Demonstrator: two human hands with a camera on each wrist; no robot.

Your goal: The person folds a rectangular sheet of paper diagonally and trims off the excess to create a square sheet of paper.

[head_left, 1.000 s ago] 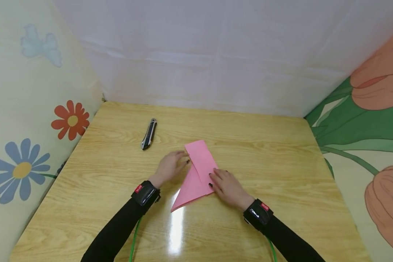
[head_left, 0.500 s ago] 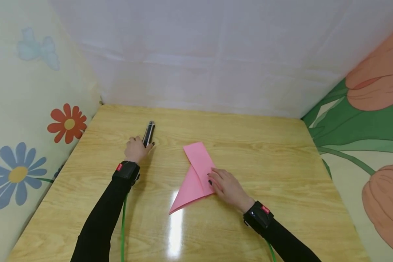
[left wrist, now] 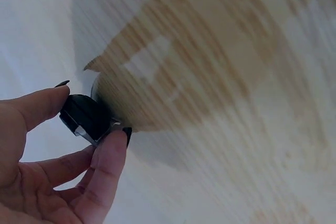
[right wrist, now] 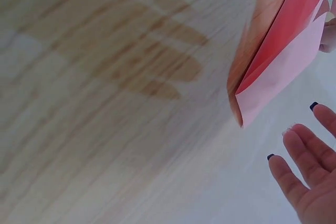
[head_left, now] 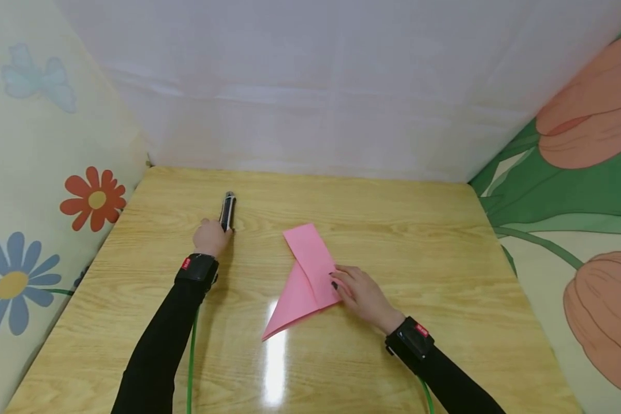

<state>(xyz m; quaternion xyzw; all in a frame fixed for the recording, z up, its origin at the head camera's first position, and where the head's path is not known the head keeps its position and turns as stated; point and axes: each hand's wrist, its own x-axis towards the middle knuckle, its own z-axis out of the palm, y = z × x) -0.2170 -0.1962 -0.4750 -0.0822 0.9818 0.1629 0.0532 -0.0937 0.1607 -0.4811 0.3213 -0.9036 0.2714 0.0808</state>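
My left hand (head_left: 210, 237) pinches the lower end of a dark utility knife (head_left: 228, 210) at the left of the table. In the left wrist view the knife's black end (left wrist: 85, 115) sits between thumb and fingers. A folded pink paper (head_left: 307, 256) lies mid-table, a narrow strip above a wider triangular part. My right hand (head_left: 364, 298) is at its right edge, its fingertips overlapping the paper in the head view. The right wrist view shows that hand's fingers (right wrist: 307, 153) spread and fairly straight, beside the paper's raised fold (right wrist: 281, 74).
The wood-grain table (head_left: 424, 241) meets a white cloth backdrop (head_left: 290, 86) at its far edge. Flower-printed panels stand along both sides. A green cable (head_left: 191, 356) hangs from the left wrist band, another (head_left: 426, 395) from the right.
My left hand has left the paper's left edge, reached leftward to the utility knife and taken hold of its near end. The right hand has stayed at the paper.
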